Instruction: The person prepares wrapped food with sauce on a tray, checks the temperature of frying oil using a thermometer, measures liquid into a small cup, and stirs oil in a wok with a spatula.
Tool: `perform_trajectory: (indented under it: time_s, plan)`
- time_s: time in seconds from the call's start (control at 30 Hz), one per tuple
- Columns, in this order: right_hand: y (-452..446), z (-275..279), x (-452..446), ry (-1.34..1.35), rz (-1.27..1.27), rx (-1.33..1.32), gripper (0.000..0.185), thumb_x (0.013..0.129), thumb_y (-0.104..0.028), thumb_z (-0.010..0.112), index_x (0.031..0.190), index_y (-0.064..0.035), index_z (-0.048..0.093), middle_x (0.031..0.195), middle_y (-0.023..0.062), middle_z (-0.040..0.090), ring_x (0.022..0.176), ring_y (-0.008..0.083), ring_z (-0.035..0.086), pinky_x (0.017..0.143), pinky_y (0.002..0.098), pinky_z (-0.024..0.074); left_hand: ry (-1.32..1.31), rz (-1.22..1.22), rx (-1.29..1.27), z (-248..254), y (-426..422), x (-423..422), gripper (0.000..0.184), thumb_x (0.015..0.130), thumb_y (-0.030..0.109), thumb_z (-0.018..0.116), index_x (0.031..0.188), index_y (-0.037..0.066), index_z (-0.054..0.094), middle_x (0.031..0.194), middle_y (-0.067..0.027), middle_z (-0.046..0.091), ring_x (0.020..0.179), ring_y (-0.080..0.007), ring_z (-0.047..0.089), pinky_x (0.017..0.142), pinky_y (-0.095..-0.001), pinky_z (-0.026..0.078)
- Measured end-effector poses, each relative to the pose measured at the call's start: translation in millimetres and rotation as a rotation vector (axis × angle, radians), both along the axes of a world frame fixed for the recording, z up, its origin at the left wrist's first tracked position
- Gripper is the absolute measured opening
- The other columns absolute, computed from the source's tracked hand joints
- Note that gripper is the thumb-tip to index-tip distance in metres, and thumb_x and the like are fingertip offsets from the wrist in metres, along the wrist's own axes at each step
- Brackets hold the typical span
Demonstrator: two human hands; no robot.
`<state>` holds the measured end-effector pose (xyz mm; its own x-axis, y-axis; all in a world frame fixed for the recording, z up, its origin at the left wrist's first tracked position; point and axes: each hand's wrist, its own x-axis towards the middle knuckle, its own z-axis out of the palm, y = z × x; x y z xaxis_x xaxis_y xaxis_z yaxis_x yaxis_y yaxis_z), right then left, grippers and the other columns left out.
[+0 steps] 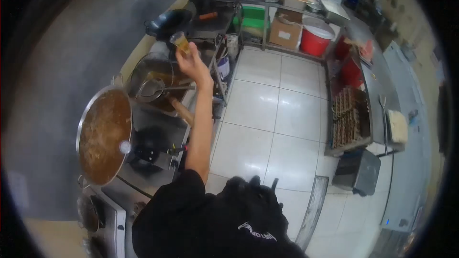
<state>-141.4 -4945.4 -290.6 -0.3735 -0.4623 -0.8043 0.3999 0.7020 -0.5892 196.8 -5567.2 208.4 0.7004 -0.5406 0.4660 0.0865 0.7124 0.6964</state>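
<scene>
White tiles spread across the middle of the kitchen, with the person's black shirt at the near edge. Along the left runs a steel counter, where a wide, two-handled pan holds brown liquid. Just beyond this pan is a vat, also with brown liquid inside. On the right, brown egg trays stand stacked in a rack; farther off, a red bucket sits on a low shelf. A dark wok lies past the vat. Over the vat rests a round strainer. Reaching far on the left, the left hand has its fingers curled around a small clear cup of yellowish contents, near the wok and leaning left. The right hand is out of sight; its state cannot be told.
</scene>
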Motion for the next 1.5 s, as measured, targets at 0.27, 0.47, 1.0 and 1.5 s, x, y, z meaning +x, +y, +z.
perform_trajectory:
  time_s: [0.27, 0.47, 1.0, 1.5]
  plan:
    - [-428, 106, -244, 0.279, -0.299, -0.317, 0.055, 0.099, -0.048, 0.038, 0.105, 0.0041, 0.055, 0.093, 0.0165, 0.061, 0.080, 0.0274, 0.064, 0.065, 0.0363, 0.0530, -0.035, 0.352, 0.037, -19, -309, 130, 0.038, 0.089, 0.026, 0.069, 0.115, 0.004, 0.055, 0.103, -0.0038, 0.060, 0.092, -0.0129, 0.057, 0.083, -0.0282, 0.044]
    - [-652, 71, -282, 0.363, -0.184, -0.155, 0.061, 0.096, -0.058, 0.040, 0.104, 0.0005, 0.055, 0.089, 0.0133, 0.062, 0.076, 0.0299, 0.066, 0.060, 0.0405, 0.0528, -0.239, 0.414, 0.200, -72, -500, 220, 0.037, 0.088, 0.025, 0.070, 0.112, 0.000, 0.057, 0.103, -0.0090, 0.063, 0.098, -0.0193, 0.057, 0.088, -0.0313, 0.044]
    - [-1195, 24, -289, 0.064, 0.386, -0.073, 0.061, 0.095, -0.059, 0.038, 0.103, -0.0014, 0.055, 0.090, 0.0158, 0.062, 0.073, 0.0335, 0.063, 0.061, 0.0469, 0.0488, -1.282, 0.380, 1.805, -114, -854, 433, 0.037, 0.088, 0.021, 0.052, 0.120, 0.006, 0.059, 0.120, -0.0198, 0.061, 0.113, -0.0351, 0.059, 0.095, -0.0485, 0.046]
    - [-1692, 46, -84, 0.196, 1.036, -0.069, 0.061, 0.096, -0.058, 0.039, 0.092, -0.0007, 0.058, 0.079, 0.0101, 0.062, 0.067, 0.0239, 0.063, 0.056, 0.0360, 0.0492, -1.598, -0.188, 2.296, -128, -801, 443, 0.029, 0.084, 0.018, 0.058, 0.106, 0.000, 0.063, 0.100, -0.0199, 0.067, 0.097, -0.0363, 0.065, 0.081, -0.0482, 0.052]
